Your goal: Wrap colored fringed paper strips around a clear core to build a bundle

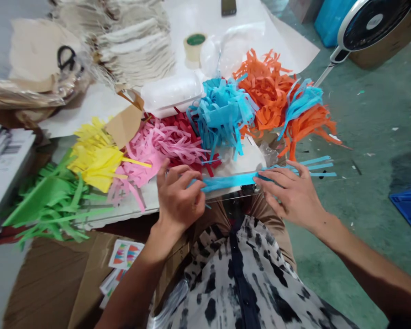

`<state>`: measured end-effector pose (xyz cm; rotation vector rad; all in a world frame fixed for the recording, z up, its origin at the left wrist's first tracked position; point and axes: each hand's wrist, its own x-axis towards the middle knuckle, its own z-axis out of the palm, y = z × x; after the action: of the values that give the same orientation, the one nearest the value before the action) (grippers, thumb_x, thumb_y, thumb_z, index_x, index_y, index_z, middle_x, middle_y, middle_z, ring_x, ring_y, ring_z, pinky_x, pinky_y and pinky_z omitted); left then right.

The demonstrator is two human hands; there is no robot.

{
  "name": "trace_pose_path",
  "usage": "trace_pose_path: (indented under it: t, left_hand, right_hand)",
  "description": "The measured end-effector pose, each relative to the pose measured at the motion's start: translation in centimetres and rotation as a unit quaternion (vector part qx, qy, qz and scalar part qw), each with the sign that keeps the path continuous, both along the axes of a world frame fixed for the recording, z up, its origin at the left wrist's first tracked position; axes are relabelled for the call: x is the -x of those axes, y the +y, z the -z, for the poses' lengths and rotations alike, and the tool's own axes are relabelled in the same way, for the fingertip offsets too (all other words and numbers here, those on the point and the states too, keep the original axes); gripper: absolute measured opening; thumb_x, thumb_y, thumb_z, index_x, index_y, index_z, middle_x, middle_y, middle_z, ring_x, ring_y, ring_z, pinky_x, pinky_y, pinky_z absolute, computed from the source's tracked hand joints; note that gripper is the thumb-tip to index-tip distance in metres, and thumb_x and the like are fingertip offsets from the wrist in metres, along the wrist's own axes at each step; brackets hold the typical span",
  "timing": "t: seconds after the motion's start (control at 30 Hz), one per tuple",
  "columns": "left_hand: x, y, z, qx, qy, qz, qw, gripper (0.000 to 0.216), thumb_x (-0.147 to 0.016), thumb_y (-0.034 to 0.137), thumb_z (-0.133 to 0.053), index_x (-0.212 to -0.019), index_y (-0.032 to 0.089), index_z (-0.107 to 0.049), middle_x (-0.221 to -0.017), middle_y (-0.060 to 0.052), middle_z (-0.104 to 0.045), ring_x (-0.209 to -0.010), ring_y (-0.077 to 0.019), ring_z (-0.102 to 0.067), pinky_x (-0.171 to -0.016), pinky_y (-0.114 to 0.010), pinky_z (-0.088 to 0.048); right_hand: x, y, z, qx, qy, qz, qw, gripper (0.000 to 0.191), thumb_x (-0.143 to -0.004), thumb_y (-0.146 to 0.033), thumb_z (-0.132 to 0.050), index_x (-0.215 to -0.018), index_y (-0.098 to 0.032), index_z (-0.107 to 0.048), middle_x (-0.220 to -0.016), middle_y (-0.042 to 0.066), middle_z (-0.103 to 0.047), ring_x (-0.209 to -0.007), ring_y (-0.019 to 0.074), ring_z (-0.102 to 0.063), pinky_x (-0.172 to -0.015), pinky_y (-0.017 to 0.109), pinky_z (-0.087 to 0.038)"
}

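Between my two hands a blue tissue-paper tassel [233, 181] is stretched sideways at the table's front edge. My left hand [182, 195] has its fingers curled around the tassel's left end, which is mostly hidden. My right hand [288, 192] pinches the other side, and loose cut strips fan out to the right past its fingers. Just beyond lie a heap of blue tassels [222, 109] and a heap of pink tassels [160, 142]. Dark red tassels [178, 122] show behind the pink ones.
Yellow tassels [97, 157] and green tassels [55, 201] lie to the left, orange tassels [265, 91] to the right. Behind stand a clear plastic roll [171, 91], a tape roll [194, 49] and stacked off-white bundles [137, 50]. A fan [370, 27] stands at the right.
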<state>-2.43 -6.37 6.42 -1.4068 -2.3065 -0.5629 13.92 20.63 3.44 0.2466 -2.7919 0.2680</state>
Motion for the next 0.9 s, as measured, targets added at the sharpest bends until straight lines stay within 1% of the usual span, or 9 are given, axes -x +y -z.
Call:
trace_pose_path:
  t: [0.03,0.1,0.2,0.37,0.43,0.57,0.73,0.83,0.9]
  left_hand:
    - [-0.4,0.8,-0.1,-0.007,-0.006,0.017,1.0,0.016,-0.085,0.013,-0.068,-0.091,0.026,-0.075,-0.099,-0.002,-0.079,-0.107,-0.0282,-0.066,-0.112,-0.059,-0.046]
    - [-1.5,2.9,0.0,0.007,-0.037,0.094,0.995,0.02,-0.091,0.013,-0.065,-0.105,0.023,-0.075,-0.107,-0.004,-0.078,-0.108,-0.0255,-0.065,-0.1,-0.045,-0.055]
    - [-2.5,5.9,1.1,0.062,-0.066,0.151,0.984,0.022,-0.096,0.009,-0.059,-0.112,0.017,-0.072,-0.108,-0.008,-0.076,-0.1,-0.0229,-0.064,-0.089,-0.036,-0.057]
    - [-2.3,7.2,2.4,0.095,-0.068,0.107,0.987,0.017,-0.096,0.007,-0.057,-0.099,0.017,-0.07,-0.099,-0.007,-0.072,-0.091,-0.0238,-0.061,-0.078,-0.036,-0.054]
    - [-2.2,7.0,2.3,0.092,-0.073,0.104,0.988,0.014,-0.1,0.012,-0.056,-0.098,0.017,-0.069,-0.098,-0.007,-0.071,-0.09,-0.0233,-0.061,-0.078,-0.035,-0.053]
    - [-2.4,7.0,2.4,0.064,-0.089,0.092,0.99,0.013,-0.104,0.028,-0.059,-0.102,0.018,-0.068,-0.102,-0.008,-0.072,-0.093,-0.0235,-0.061,-0.082,-0.036,-0.053]
    - [-2.5,7.3,2.9,0.059,-0.067,0.073,0.993,0.013,-0.105,0.023,-0.057,-0.1,0.018,-0.068,-0.098,-0.005,-0.072,-0.088,-0.0217,-0.059,-0.077,-0.034,-0.049]
    - [-2.5,7.4,3.2,0.058,-0.068,0.068,0.994,0.015,-0.106,0.028,-0.058,-0.1,0.019,-0.068,-0.097,-0.006,-0.072,-0.088,-0.0217,-0.059,-0.077,-0.034,-0.048]
    - [-2.6,7.3,3.4,0.058,-0.062,0.064,0.994,0.013,-0.106,0.025,-0.058,-0.1,0.018,-0.067,-0.097,-0.006,-0.072,-0.089,-0.0216,-0.059,-0.078,-0.035,-0.047]
  right_hand:
    - [0.3,0.0,-0.1,0.002,0.004,-0.001,1.0,0.032,-0.099,-0.025,-0.061,-0.129,-0.027,-0.071,-0.132,0.007,-0.076,-0.116,0.0293,-0.072,-0.118,0.058,-0.03]
    - [0.8,0.3,-0.3,0.005,0.011,0.0,1.0,0.025,-0.1,-0.027,-0.063,-0.123,-0.027,-0.073,-0.125,0.005,-0.079,-0.11,0.027,-0.072,-0.117,0.057,-0.031]
    - [1.4,0.8,-0.4,0.01,0.01,-0.01,1.0,0.02,-0.102,-0.03,-0.063,-0.117,-0.028,-0.075,-0.117,0.002,-0.08,-0.106,0.024,-0.072,-0.113,0.053,-0.034]
    - [2.1,1.5,-0.3,-0.005,0.024,-0.032,0.999,0.018,-0.105,-0.024,-0.06,-0.115,-0.025,-0.074,-0.112,0.002,-0.081,-0.104,0.0218,-0.072,-0.109,0.048,-0.037]
    - [2.2,1.6,-0.1,-0.009,0.03,-0.029,0.999,0.016,-0.105,-0.022,-0.059,-0.113,-0.023,-0.074,-0.111,0.002,-0.081,-0.102,0.0214,-0.071,-0.11,0.048,-0.036]
    - [2.3,1.4,0.2,-0.003,0.024,-0.022,0.999,0.02,-0.104,-0.035,-0.063,-0.116,-0.022,-0.073,-0.113,0.006,-0.079,-0.104,0.0242,-0.07,-0.11,0.05,-0.037]
    - [2.6,1.5,0.4,-0.001,0.024,-0.014,1.0,0.016,-0.106,-0.027,-0.058,-0.108,-0.026,-0.074,-0.108,0.002,-0.08,-0.101,0.0209,-0.07,-0.113,0.048,-0.034]
    - [2.7,1.5,0.4,0.003,0.009,0.001,1.0,0.017,-0.105,-0.025,-0.057,-0.107,-0.024,-0.074,-0.11,0.002,-0.08,-0.102,0.0207,-0.069,-0.113,0.047,-0.034]
    - [2.6,1.5,0.4,0.002,0.002,0.009,1.0,0.017,-0.105,-0.027,-0.056,-0.106,-0.023,-0.073,-0.109,0.003,-0.079,-0.1,0.0215,-0.067,-0.112,0.047,-0.034]
